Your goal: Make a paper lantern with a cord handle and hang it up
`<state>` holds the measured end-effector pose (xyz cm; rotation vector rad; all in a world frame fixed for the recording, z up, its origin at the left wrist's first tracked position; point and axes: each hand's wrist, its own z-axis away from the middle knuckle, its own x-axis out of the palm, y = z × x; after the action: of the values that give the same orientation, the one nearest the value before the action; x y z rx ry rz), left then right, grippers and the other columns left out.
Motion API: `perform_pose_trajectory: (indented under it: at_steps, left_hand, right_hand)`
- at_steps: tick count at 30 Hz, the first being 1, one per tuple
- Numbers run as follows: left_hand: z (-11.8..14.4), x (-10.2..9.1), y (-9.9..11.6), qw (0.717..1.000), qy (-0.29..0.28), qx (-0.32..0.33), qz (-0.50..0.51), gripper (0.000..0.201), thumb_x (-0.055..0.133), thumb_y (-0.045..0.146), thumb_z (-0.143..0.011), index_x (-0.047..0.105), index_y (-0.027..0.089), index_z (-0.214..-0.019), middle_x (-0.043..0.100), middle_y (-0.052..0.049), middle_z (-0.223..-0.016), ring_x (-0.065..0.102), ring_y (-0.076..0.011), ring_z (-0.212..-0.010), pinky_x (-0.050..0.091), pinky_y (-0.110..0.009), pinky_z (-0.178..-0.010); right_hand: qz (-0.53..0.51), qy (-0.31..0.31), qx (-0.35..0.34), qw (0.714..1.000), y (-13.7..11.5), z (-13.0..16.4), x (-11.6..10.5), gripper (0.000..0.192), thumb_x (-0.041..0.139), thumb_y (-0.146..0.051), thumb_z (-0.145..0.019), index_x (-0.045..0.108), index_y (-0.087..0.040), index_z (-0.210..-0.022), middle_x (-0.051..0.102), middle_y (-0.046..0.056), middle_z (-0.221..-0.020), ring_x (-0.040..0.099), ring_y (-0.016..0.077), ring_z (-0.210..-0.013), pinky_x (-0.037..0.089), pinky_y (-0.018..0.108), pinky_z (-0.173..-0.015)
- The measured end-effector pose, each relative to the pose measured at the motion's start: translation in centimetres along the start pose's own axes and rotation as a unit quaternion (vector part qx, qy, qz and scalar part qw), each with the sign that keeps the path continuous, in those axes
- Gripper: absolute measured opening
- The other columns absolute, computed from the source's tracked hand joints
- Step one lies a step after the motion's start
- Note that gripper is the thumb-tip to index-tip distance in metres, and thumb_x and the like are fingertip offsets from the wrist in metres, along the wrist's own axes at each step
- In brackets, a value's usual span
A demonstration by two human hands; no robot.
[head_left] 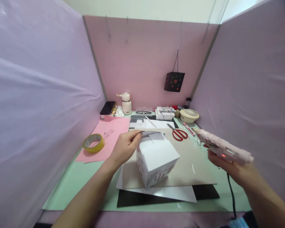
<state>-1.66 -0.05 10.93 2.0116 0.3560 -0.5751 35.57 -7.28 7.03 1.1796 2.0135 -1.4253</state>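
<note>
A white paper box [156,160] with cut-out slots on its sides stands on a beige board [194,160] in the middle of the desk. My left hand [124,147] pinches the box's raised top flap at its far left edge. My right hand [230,166] grips a pale pink hot glue gun [222,147] to the right of the box, its nozzle pointing left and away, a red light on its body. The gun's black cord [231,194] runs down off the desk.
Red-handled scissors [178,133] lie behind the box. A yellow tape roll [93,143] sits on pink paper [109,133] at left. White and black sheets [171,193] lie under the board. A small white kettle [126,104], a bowl [189,115] and clutter line the back; a black paper lantern [174,81] hangs above.
</note>
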Motion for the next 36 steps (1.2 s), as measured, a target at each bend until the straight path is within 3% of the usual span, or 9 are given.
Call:
perform_pose_trajectory:
  at_steps: [2,5,7,10,15,21,27,36]
  left_hand:
    - [0.0,0.1,0.2,1.0,0.006,-0.006,-0.001,0.03,0.046,0.034,-0.095,0.06,0.018,-0.073,0.051,0.004,-0.06,0.049,-0.0123,-0.06,0.036,-0.022,-0.058]
    - [-0.1,0.4,0.4,1.0,0.014,-0.014,0.003,0.035,0.046,0.034,-0.095,0.046,0.019,-0.063,0.038,0.005,-0.055,0.041,-0.0112,-0.056,0.031,-0.023,-0.055]
    - [-0.1,0.5,0.6,1.0,0.016,-0.023,0.008,0.035,0.045,0.034,-0.094,0.045,0.019,-0.063,0.037,0.005,-0.055,0.04,-0.011,-0.055,0.031,-0.023,-0.055]
    - [0.0,0.7,0.6,1.0,0.014,-0.024,0.012,0.033,0.045,0.035,-0.095,0.052,0.019,-0.067,0.043,0.005,-0.057,0.044,-0.0117,-0.057,0.033,-0.023,-0.057]
    - [0.1,0.9,0.2,1.0,0.016,-0.011,0.017,0.03,0.044,0.035,-0.095,0.065,0.018,-0.082,0.061,0.001,-0.072,0.055,-0.0152,-0.071,0.04,-0.024,-0.065]
    - [-0.1,1.1,-0.4,0.998,0.02,-0.01,0.06,0.03,0.045,0.032,-0.095,0.068,0.02,-0.109,0.072,-0.002,-0.098,0.064,-0.02,-0.092,0.047,-0.028,-0.08]
    - [-0.1,1.1,-0.4,0.998,0.017,-0.011,0.061,0.029,0.045,0.031,-0.095,0.07,0.02,-0.101,0.073,-0.002,-0.1,0.065,-0.0203,-0.092,0.048,-0.028,-0.081]
    - [0.0,0.9,-0.4,0.998,0.011,-0.006,0.069,0.027,0.044,0.028,-0.094,0.07,0.019,-0.097,0.073,-0.002,-0.099,0.065,-0.0195,-0.09,0.047,-0.028,-0.081]
  right_hand:
    - [-0.054,-0.041,-0.031,0.997,-2.8,-0.2,-0.7,0.031,0.059,-0.046,-0.085,0.07,-0.023,-0.103,0.073,0.006,-0.081,0.068,0.0247,-0.069,0.056,0.031,-0.057]
    - [-0.096,-0.133,-0.161,0.973,-6.8,-0.7,-1.1,0.023,0.06,-0.037,-0.088,0.068,-0.023,-0.104,0.07,0.006,-0.084,0.065,0.0228,-0.074,0.054,0.031,-0.062]
    - [-0.118,-0.192,-0.239,0.945,-9.1,-1.1,-1.0,0.016,0.055,-0.029,-0.091,0.065,-0.023,-0.101,0.067,0.006,-0.084,0.062,0.0197,-0.074,0.051,0.029,-0.064]
    - [-0.107,-0.222,-0.289,0.925,-11.8,-2.0,-0.4,0.016,0.051,-0.025,-0.094,0.063,-0.022,-0.105,0.065,0.006,-0.092,0.06,0.0182,-0.079,0.05,0.029,-0.07]
    - [-0.021,-0.184,-0.322,0.928,-13.7,-3.2,1.0,0.019,0.052,-0.029,-0.095,0.063,-0.022,-0.11,0.061,0.007,-0.098,0.06,0.0182,-0.086,0.05,0.029,-0.074]
    - [0.103,-0.09,-0.358,0.924,-13.7,-3.3,2.5,0.017,0.05,-0.028,-0.095,0.062,-0.018,-0.102,0.055,0.009,-0.098,0.058,0.0176,-0.077,0.047,0.027,-0.06]
    - [0.216,-0.012,-0.403,0.889,-13.8,-3.1,3.3,0.019,0.044,-0.017,-0.09,0.06,-0.015,-0.099,0.056,0.01,-0.094,0.055,0.0159,-0.068,0.035,0.024,-0.046]
    - [0.243,0.001,-0.409,0.88,-14.1,-2.8,3.6,0.017,0.043,-0.009,-0.083,0.058,-0.015,-0.09,0.055,0.009,-0.087,0.053,0.0156,-0.062,0.03,0.024,-0.042]
